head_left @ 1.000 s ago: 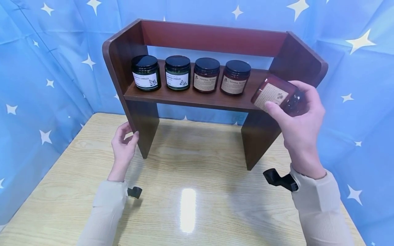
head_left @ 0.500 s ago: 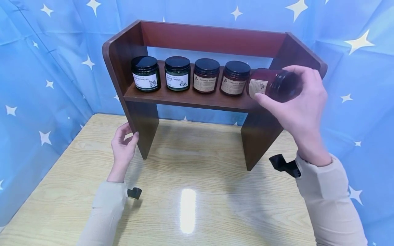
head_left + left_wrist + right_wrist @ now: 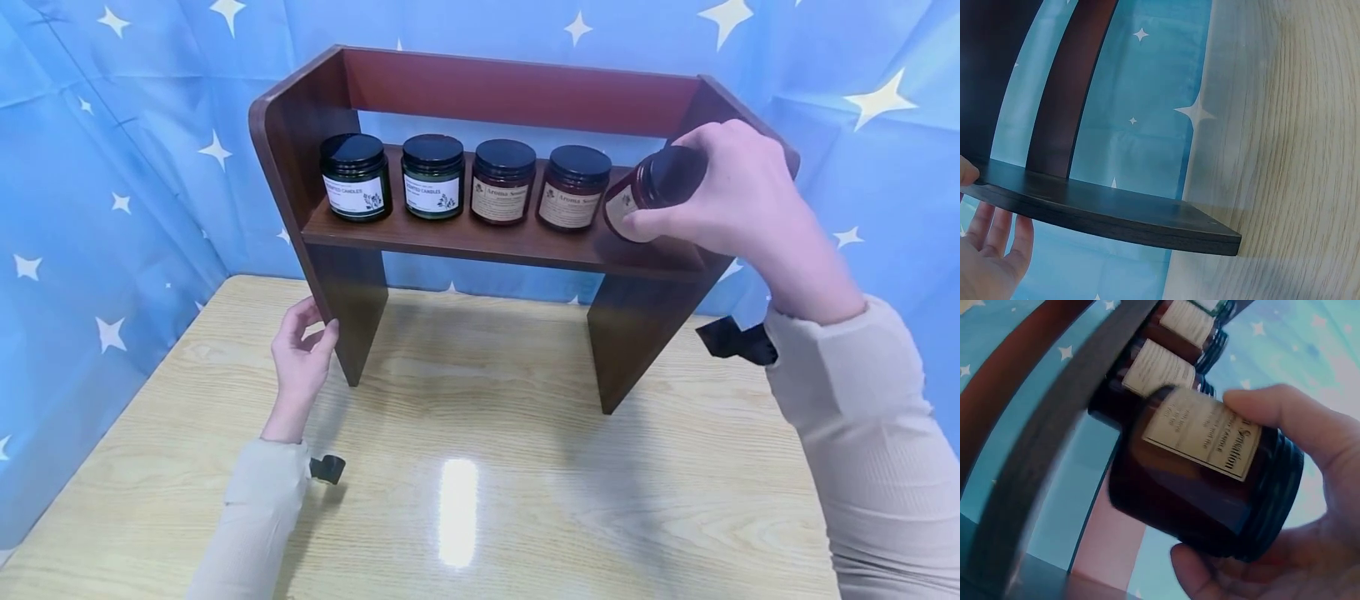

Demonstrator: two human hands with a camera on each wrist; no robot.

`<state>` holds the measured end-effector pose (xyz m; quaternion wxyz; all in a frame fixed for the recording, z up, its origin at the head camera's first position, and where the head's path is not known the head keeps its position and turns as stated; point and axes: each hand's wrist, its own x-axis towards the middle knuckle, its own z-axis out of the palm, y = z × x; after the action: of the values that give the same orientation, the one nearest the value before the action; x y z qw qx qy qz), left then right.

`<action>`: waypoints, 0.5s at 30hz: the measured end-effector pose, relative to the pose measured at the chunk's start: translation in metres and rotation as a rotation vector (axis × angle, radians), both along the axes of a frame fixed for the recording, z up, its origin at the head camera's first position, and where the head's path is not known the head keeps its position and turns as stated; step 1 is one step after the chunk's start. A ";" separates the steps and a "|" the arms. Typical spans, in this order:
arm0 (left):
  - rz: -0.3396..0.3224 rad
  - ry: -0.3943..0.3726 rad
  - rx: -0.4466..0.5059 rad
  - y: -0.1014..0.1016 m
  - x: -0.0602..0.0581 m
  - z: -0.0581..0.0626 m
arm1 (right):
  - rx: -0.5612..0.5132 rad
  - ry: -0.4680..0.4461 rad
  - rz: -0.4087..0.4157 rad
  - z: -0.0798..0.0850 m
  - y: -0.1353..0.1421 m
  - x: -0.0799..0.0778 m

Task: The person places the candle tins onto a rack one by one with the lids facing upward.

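My right hand (image 3: 738, 187) grips a dark amber candle jar (image 3: 1191, 469) with a black lid and a tan label, thumb on one side and fingers on the other. In the head view the jar is tilted, over the right end of the brown wooden shelf (image 3: 450, 246). Whether its base touches the board, I cannot tell. My left hand (image 3: 302, 346) holds the front edge of the shelf's left side panel (image 3: 1116, 219) between thumb and fingers. Two amber jars (image 3: 573, 190) and two green jars (image 3: 433, 179) with white labels stand upright in a row along the board.
The shelf stands on a light wood table (image 3: 480, 433). Its right side panel (image 3: 652, 333) rises close to my right hand. A blue curtain (image 3: 112, 167) with white stars hangs behind and at both sides.
My right hand has moved up and over the shelf's right end, turning the amber candle jar from nearly lying toward upright. The left hand has stayed on the side panel.
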<state>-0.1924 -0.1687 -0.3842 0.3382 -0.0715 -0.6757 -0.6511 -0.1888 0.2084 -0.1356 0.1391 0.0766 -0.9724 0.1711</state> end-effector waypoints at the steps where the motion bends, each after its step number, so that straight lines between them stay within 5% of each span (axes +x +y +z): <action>1: -0.002 -0.002 -0.001 0.000 0.000 0.000 | 0.027 -0.028 -0.001 0.002 0.001 -0.003; 15: -0.013 0.005 0.002 -0.001 0.000 0.000 | 0.184 -0.278 0.023 0.014 0.006 -0.030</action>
<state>-0.1924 -0.1694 -0.3840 0.3359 -0.0770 -0.6737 -0.6537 -0.2185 0.2148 -0.1216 -0.0064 0.0757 -0.9929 0.0921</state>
